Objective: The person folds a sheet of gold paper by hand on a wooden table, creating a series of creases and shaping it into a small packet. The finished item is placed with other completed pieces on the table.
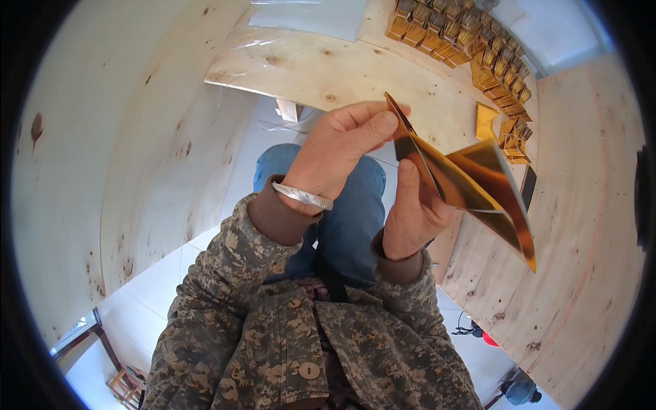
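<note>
Holding one folded gold sheet [471,188] in the air above the lap, near the corner between the back board [307,68] and the right board [567,225]. Pinching its narrow upper-left end between thumb and fingers of the left hand [342,147]; clasping its lower edge in the right hand [418,219], thumb against the near face and fingers curled beneath. Judging by the creases and pointed corners, already well into folding this one; judging by the flaps spread wide at the right end, probably not yet finished with it. Seeing many similar gold pieces [454,37] packed in curved rows on the back board, so apparently far along with the batch; unable to tell the number left to fold. Counting two hands, one sheet between them, one silver bangle [303,196] at the left wrist, one pale sheet [311,19] at the far edge of the back board, and one loose gold piece [486,121] just beside the rows; unable to count the packed pieces exactly, given the tight overlap, beyond calling them dozens.
</note>
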A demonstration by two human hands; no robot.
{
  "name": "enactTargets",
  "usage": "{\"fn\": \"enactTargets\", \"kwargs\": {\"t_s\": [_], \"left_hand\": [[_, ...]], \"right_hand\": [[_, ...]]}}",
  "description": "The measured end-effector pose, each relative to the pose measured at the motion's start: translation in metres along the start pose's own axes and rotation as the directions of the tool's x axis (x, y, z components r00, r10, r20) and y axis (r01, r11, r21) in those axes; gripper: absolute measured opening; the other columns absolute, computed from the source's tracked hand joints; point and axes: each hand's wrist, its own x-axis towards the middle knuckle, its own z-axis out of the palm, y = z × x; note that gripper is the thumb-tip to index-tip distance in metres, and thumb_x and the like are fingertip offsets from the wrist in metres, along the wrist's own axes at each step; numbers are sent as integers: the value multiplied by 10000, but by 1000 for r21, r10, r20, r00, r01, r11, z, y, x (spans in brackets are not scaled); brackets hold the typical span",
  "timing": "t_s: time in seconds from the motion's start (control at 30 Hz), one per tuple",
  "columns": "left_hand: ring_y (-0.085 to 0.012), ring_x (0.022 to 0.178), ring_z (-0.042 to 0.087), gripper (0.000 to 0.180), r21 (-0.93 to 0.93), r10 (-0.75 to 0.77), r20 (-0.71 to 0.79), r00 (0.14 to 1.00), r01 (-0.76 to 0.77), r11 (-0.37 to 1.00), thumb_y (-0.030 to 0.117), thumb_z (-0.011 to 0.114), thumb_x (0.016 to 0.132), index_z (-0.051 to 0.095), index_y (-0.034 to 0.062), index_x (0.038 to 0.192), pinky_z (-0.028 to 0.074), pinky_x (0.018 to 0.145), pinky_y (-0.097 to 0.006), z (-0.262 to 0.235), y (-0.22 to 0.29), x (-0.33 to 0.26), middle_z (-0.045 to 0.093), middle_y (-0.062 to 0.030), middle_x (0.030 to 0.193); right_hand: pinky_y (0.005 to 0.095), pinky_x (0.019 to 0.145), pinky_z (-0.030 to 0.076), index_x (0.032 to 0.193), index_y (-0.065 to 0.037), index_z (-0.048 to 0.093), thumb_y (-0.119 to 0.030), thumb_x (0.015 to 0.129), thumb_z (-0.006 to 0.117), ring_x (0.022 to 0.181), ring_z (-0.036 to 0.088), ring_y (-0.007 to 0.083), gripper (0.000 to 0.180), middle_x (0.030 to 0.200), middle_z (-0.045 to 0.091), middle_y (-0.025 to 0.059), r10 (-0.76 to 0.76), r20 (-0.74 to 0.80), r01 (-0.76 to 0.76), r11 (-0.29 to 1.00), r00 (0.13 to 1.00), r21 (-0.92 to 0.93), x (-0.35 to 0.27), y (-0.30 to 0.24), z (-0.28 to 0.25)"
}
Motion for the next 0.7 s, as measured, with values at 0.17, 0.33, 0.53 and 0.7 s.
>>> {"fn": "enactTargets", "kwargs": {"t_s": [0.17, 0.33, 0.53, 0.7], "left_hand": [[-159, 1096, 608, 395, 2, -49, -246, 968, 51, 999, 310, 464, 1088, 596, 16, 1317, 491, 984, -328, -17, 3, 44, 667, -97, 1217], [-203, 1031, 613, 735, 104, -102, -410, 906, 158, 982, 637, 349, 1025, 538, 19, 1375, 498, 910, -345, -42, 4, 67, 637, -128, 1246], [-187, 1077, 652, 558, 165, -63, -349, 935, 128, 978, 355, 550, 1023, 425, 55, 1476, 560, 872, -308, -58, -5, 94, 584, -139, 1322], [-150, 1002, 667, 685, 324, -8, -299, 954, 110, 940, -53, 658, 871, 387, 36, 1493, 568, 876, -278, -94, -13, 116, 582, -173, 1331]], "right_hand": [[351, 710, 486, 1075, -70, 745, -4, 768, 749, 784, 624, 245, 313, 910, 675, 80, -431, 278, 505, 613, 858, -608, 62, 57, -12], [339, 649, 415, 1030, -162, 762, -53, 729, 784, 749, 571, 194, 321, 896, 651, -14, -463, 400, 578, 352, 791, -736, 99, 122, -3], [360, 739, 416, 1012, -168, 763, -107, 742, 771, 832, 583, 191, 277, 916, 655, -29, -386, 431, 556, 312, 815, -770, 118, 166, 14], [369, 811, 439, 1008, -134, 752, -82, 739, 738, 879, 601, 203, 274, 935, 656, -6, -330, 511, 603, 317, 794, -732, 113, 179, 19]]}}
